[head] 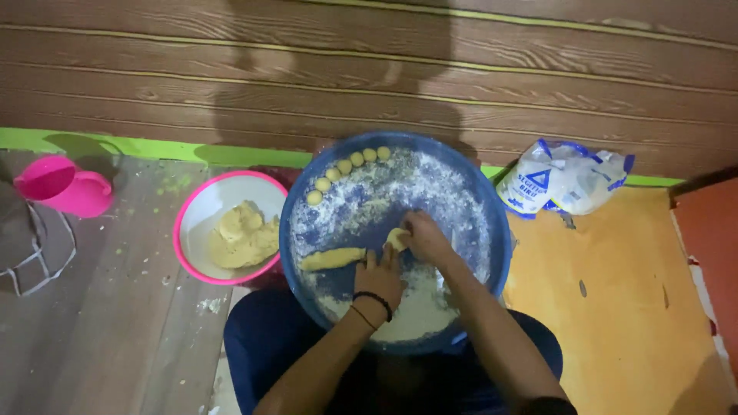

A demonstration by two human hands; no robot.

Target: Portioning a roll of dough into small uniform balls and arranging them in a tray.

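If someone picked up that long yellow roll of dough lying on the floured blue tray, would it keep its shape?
Probably not: the dough roll looks soft and thin, so it would likely sag or break if lifted by one end. The flour on the blue tray should keep it from sticking. Pushed sideways, it might roll.

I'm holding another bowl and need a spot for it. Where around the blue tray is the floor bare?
Bare orange floor lies right of the blue tray, below the flour bag. Grey planks lie open below the pink jug. Crowded: the pink bowl touches the tray's left rim, and both hands, left hand and right hand, work inside.
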